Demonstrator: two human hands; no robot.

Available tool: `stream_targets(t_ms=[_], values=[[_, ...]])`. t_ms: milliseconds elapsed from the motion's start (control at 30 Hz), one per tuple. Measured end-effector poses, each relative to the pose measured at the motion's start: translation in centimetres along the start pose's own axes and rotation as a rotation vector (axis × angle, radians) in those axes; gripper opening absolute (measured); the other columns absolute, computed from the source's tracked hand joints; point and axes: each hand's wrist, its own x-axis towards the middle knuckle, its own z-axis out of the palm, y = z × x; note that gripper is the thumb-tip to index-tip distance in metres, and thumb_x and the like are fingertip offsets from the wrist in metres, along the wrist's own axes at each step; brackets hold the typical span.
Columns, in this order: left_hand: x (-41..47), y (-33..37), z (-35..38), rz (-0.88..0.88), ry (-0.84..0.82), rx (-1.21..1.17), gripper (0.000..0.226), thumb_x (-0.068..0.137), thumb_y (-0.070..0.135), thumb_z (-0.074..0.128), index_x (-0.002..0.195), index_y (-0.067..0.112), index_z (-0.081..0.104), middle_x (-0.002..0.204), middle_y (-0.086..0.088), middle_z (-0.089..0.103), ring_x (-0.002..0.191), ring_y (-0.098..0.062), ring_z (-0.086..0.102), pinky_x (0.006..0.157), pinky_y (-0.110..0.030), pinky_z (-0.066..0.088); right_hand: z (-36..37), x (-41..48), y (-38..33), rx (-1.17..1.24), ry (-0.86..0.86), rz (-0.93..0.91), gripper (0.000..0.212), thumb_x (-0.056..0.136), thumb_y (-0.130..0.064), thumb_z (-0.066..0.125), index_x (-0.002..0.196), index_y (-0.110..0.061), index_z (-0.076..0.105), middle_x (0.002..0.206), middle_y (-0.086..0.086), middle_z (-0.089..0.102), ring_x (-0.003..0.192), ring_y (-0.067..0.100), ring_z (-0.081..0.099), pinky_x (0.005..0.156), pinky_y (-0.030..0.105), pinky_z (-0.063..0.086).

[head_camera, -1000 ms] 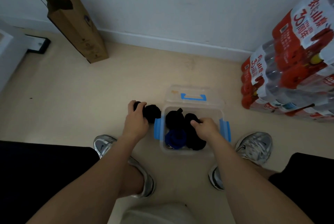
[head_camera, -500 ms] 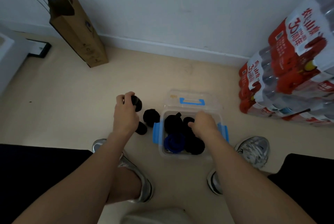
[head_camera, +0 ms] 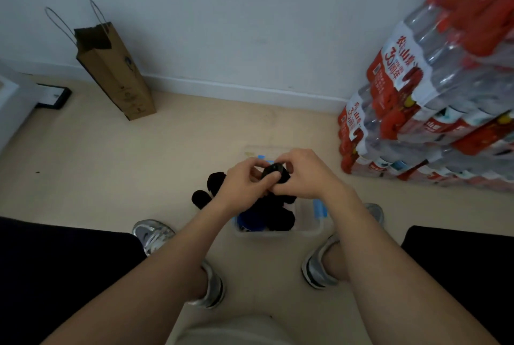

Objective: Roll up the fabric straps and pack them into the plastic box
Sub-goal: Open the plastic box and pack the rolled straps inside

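- Head view: the left hand [head_camera: 244,183] and the right hand [head_camera: 303,175] meet on one black strap roll [head_camera: 274,173]. The fingers of both curl round it, and the left thumb presses on its front.
- Straight below the grip sits the clear plastic box [head_camera: 311,227], partly hidden by the wrists. It holds black rolled straps [head_camera: 279,220] and a blue rolled strap [head_camera: 251,221].
- Just behind the grip, the box lid [head_camera: 251,153] lies on the floor, mostly covered by the hands.
- Left of the grip, two loose black rolls [head_camera: 202,199] lie on the floor, just beside the box.
- Nearer the person than the grip, a silver shoe [head_camera: 152,234] stands on each side of the box.
- Far left of the grip a brown paper bag [head_camera: 116,77] leans on the wall; to the right are stacked water bottle packs [head_camera: 431,111].
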Motion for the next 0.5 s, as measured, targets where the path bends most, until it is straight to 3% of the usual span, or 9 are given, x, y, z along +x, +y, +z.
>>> stream_targets(t_ms=[67,133,200,267,367,500], values=[[-0.3,-0.8,0.7,0.041,-0.107,0.17,0.021,0.103,0.03,0.071,0.118,0.015,0.071,0.092,-0.005,0.077,0.08,-0.023,0.076,0.079,-0.04,0.062,0.1,-1.5,1.7,-0.017,-0.064,0.113,0.029,0.062,-0.045,0.082,0.081,-0.024,0.075,0.07,-0.003,0.07,0.069,0.013,0.066,0.065,0.035,0.055],[-0.6,-1.9,1.4,0.136,-0.246,0.534,0.024,0.105,0.03,0.066,0.124,0.015,0.07,0.113,-0.006,0.073,0.102,-0.026,0.07,0.092,-0.041,0.056,0.6,-2.7,3.2,-0.036,-0.097,0.214,0.03,0.066,-0.039,0.083,0.088,-0.021,0.076,0.083,0.0,0.075,0.081,0.019,0.07,0.073,0.036,0.06],[-1.1,-3.2,2.5,0.181,-0.429,0.89,0.041,0.106,0.032,0.061,0.145,0.024,0.059,0.148,-0.004,0.056,0.127,-0.032,0.056,0.107,-0.047,0.047,1.4,-3.5,4.3,-0.054,-0.117,0.273,0.032,0.072,-0.033,0.084,0.101,-0.02,0.077,0.098,0.006,0.077,0.094,0.025,0.071,0.081,0.036,0.06],[-1.9,-4.3,3.5,0.141,-0.57,1.095,0.056,0.108,0.034,0.053,0.162,0.035,0.039,0.171,0.002,0.028,0.142,-0.038,0.04,0.114,-0.056,0.041,2.4,-4.2,5.1,-0.077,-0.123,0.303,0.041,0.079,-0.022,0.082,0.119,-0.019,0.074,0.117,0.01,0.075,0.109,0.031,0.07,0.093,0.039,0.059],[-2.5,-5.6,4.3,0.112,-0.662,1.24,0.064,0.111,0.038,0.045,0.17,0.038,0.019,0.178,0.005,0.012,0.153,-0.038,0.023,0.117,-0.06,0.035,4.0,-4.5,5.9,-0.135,-0.146,0.312,0.053,0.085,-0.012,0.077,0.135,-0.022,0.065,0.13,0.014,0.067,0.119,0.036,0.067,0.1,0.042,0.057],[-2.0,-5.8,3.7,0.153,-0.656,1.291,0.067,0.111,0.044,0.049,0.17,0.037,0.019,0.174,0.006,0.024,0.151,-0.033,0.026,0.113,-0.056,0.04,4.5,-3.5,5.3,-0.35,-0.213,0.271,0.041,0.087,-0.013,0.076,0.127,-0.019,0.067,0.125,0.015,0.067,0.113,0.039,0.07,0.087,0.04,0.057]])
